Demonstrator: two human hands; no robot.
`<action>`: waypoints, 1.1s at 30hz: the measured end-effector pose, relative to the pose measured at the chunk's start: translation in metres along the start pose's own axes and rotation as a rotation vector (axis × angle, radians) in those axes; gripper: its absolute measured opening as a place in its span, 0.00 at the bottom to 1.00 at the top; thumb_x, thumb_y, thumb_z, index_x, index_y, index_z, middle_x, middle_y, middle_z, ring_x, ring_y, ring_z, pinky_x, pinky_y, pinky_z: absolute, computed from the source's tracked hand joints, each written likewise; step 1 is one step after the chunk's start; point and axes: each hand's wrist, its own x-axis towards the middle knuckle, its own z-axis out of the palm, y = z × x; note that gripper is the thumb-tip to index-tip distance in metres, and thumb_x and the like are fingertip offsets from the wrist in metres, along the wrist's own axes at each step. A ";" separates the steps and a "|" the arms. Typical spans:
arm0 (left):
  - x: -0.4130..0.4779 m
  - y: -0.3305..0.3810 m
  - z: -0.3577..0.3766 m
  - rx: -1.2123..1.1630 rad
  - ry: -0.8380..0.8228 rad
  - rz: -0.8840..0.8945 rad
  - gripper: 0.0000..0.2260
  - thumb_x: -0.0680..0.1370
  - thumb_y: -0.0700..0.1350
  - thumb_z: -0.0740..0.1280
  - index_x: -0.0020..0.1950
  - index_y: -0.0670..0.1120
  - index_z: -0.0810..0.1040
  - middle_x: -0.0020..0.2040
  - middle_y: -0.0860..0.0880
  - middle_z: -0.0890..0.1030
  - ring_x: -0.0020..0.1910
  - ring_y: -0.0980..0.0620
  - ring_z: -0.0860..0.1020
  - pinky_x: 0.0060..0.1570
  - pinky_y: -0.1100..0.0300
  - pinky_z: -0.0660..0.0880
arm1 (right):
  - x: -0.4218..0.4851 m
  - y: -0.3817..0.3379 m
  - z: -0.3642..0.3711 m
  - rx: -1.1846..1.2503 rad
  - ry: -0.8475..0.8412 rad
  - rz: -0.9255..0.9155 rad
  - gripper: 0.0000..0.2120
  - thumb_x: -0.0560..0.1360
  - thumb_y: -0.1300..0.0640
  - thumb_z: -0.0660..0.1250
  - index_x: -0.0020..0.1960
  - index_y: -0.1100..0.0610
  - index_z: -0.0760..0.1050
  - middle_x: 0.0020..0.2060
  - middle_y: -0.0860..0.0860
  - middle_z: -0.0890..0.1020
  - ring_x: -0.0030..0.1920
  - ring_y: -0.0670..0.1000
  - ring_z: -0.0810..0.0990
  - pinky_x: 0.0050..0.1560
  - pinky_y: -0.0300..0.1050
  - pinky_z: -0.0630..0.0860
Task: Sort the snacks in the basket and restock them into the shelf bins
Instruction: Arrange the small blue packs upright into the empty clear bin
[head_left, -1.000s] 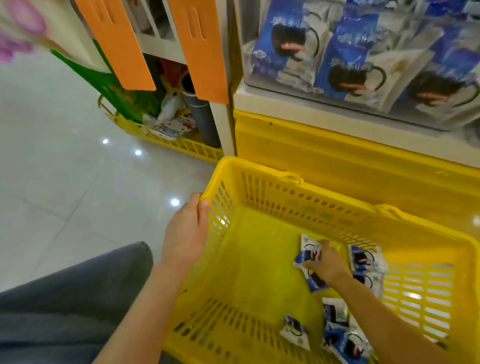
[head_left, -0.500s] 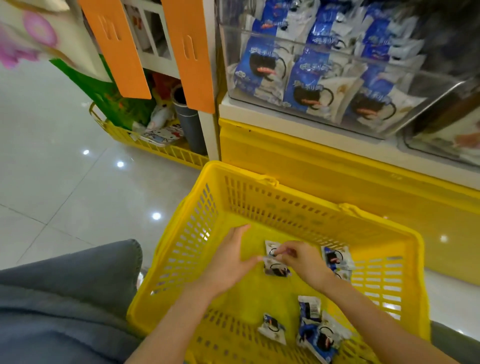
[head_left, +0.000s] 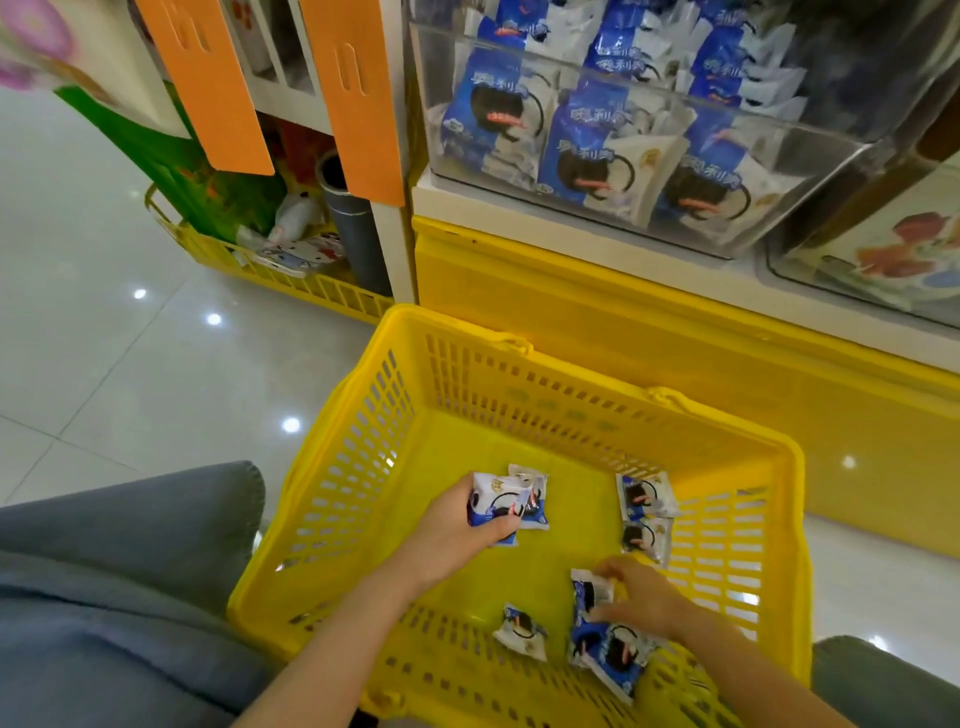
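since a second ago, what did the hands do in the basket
The left hand let go of the basket rim, reached inside and now holds snack packets. The right hand moved back to the near side and grips another packet. The two packets by the right wall stayed put.

Basket (head_left: 571, 410) one; snack packets (head_left: 644, 496) about seven; hands (head_left: 451, 527) two.

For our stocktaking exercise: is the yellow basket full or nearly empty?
Nearly empty: the basket floor shows mostly bare; a few loose packets lie there; left hand and right hand grip others.
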 end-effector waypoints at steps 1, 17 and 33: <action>0.001 -0.001 0.001 0.006 -0.003 -0.005 0.12 0.73 0.42 0.71 0.51 0.53 0.72 0.47 0.58 0.79 0.43 0.70 0.77 0.41 0.73 0.73 | 0.000 0.008 0.008 -0.066 -0.050 0.024 0.33 0.72 0.52 0.72 0.70 0.58 0.61 0.69 0.54 0.66 0.68 0.53 0.67 0.62 0.40 0.67; 0.003 0.008 0.014 -0.090 0.002 -0.071 0.12 0.76 0.41 0.67 0.56 0.49 0.70 0.52 0.51 0.78 0.50 0.53 0.79 0.45 0.57 0.79 | -0.014 -0.006 0.002 -0.352 0.162 0.062 0.22 0.70 0.50 0.73 0.61 0.53 0.71 0.58 0.52 0.76 0.56 0.52 0.77 0.48 0.41 0.72; -0.029 0.066 0.009 -0.769 0.082 -0.036 0.26 0.68 0.48 0.72 0.64 0.47 0.70 0.59 0.45 0.79 0.56 0.46 0.79 0.41 0.53 0.80 | -0.118 -0.125 -0.055 0.911 0.411 -0.431 0.08 0.75 0.53 0.67 0.51 0.55 0.77 0.43 0.48 0.85 0.39 0.39 0.82 0.35 0.29 0.74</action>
